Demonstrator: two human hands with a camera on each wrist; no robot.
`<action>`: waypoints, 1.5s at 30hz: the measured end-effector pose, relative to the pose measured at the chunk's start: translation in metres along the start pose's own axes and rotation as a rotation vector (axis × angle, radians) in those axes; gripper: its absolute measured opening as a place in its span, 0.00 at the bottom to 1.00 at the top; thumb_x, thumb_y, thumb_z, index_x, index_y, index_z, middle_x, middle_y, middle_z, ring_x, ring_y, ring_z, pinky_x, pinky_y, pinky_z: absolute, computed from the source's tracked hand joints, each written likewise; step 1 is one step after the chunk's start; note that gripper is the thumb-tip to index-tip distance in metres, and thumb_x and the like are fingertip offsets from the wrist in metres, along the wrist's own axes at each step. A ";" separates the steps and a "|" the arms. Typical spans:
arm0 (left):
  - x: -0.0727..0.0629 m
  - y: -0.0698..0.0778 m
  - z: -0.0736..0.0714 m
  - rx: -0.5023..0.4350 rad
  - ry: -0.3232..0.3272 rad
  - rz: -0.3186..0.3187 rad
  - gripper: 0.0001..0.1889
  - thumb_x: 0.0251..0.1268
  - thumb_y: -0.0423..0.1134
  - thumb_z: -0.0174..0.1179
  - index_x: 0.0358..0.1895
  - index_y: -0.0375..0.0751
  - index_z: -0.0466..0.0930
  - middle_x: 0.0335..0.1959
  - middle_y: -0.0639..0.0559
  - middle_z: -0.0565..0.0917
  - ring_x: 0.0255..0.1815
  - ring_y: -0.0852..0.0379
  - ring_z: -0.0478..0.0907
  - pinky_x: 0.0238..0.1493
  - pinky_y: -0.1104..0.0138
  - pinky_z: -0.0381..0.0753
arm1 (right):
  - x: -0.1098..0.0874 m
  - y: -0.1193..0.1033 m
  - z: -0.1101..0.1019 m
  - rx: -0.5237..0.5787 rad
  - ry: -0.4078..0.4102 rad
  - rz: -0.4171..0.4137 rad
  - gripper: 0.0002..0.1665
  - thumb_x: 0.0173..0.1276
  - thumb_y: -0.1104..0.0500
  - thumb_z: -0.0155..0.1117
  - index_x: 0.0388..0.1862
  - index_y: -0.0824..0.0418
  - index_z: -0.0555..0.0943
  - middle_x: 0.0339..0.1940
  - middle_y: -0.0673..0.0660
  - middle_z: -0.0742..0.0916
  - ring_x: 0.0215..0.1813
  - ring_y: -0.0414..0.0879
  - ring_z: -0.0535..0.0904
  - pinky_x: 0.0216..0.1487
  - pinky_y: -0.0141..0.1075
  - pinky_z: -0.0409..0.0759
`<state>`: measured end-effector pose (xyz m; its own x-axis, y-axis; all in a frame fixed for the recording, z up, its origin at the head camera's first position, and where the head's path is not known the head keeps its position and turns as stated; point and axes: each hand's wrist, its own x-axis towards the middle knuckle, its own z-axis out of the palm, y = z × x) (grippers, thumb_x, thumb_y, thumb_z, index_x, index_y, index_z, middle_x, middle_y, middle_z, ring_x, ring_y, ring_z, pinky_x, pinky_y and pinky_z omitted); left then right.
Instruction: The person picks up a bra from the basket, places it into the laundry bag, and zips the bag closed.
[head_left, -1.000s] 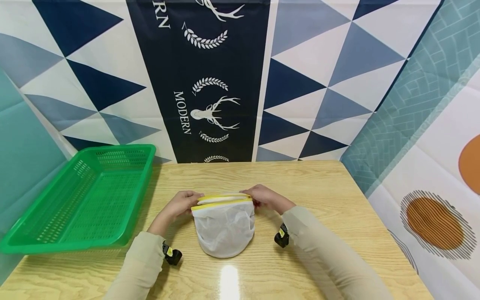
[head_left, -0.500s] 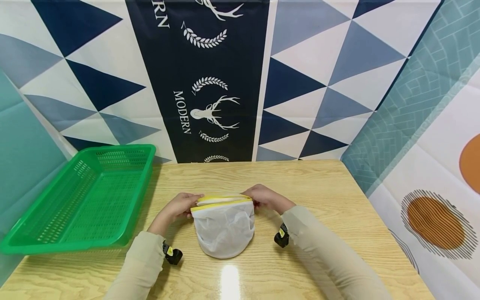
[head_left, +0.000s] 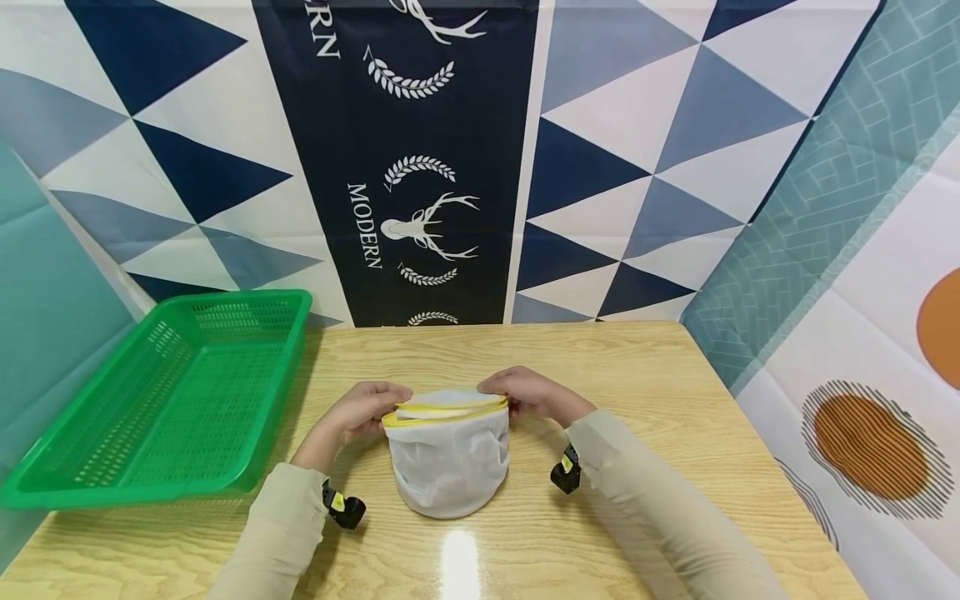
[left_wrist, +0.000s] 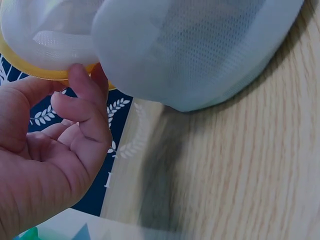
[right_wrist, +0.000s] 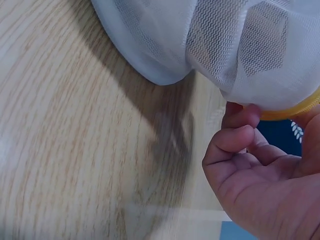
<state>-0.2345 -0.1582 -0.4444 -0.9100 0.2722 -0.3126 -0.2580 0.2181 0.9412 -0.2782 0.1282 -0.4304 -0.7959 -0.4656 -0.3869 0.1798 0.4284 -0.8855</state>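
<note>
The left hand [head_left: 366, 407] and right hand [head_left: 531, 392] pinch the yellow trim [right_wrist: 282, 114] of a white mesh bag [head_left: 450, 471], on or just over the desk [head_left: 600, 354], midway between its side edges. It's parted — narrowly; I'd call the opening unfinished.

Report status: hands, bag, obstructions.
Left hand and right hand gripping opposite sides of white mesh bag. Yellow-trimmed mouth parted. Nothing seen blocking; green basket apart, to the left.
</note>
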 end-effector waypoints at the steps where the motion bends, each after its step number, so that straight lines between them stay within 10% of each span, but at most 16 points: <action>1: 0.000 0.001 0.000 -0.006 -0.002 0.008 0.25 0.67 0.42 0.54 0.61 0.28 0.68 0.33 0.55 0.83 0.26 0.66 0.78 0.25 0.75 0.76 | 0.001 0.000 0.000 0.005 0.001 0.004 0.23 0.69 0.51 0.55 0.54 0.67 0.77 0.24 0.49 0.81 0.18 0.38 0.66 0.22 0.29 0.65; 13: -0.005 0.014 0.004 -0.058 -0.019 0.073 0.25 0.65 0.39 0.55 0.61 0.29 0.67 0.40 0.53 0.82 0.35 0.65 0.81 0.36 0.73 0.80 | 0.004 -0.008 0.006 0.027 0.011 0.061 0.32 0.69 0.39 0.51 0.52 0.66 0.79 0.32 0.51 0.85 0.30 0.37 0.79 0.31 0.28 0.77; 45: -0.029 0.024 0.005 -0.103 -0.141 0.159 0.28 0.64 0.36 0.57 0.65 0.32 0.59 0.40 0.55 0.83 0.39 0.60 0.82 0.39 0.68 0.82 | -0.023 -0.029 0.007 -0.001 -0.012 -0.036 0.22 0.68 0.52 0.56 0.55 0.65 0.76 0.39 0.54 0.84 0.33 0.41 0.78 0.34 0.32 0.77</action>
<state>-0.2131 -0.1561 -0.4131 -0.8894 0.4254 -0.1674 -0.1533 0.0674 0.9859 -0.2607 0.1207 -0.3973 -0.7948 -0.4900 -0.3581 0.1510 0.4118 -0.8987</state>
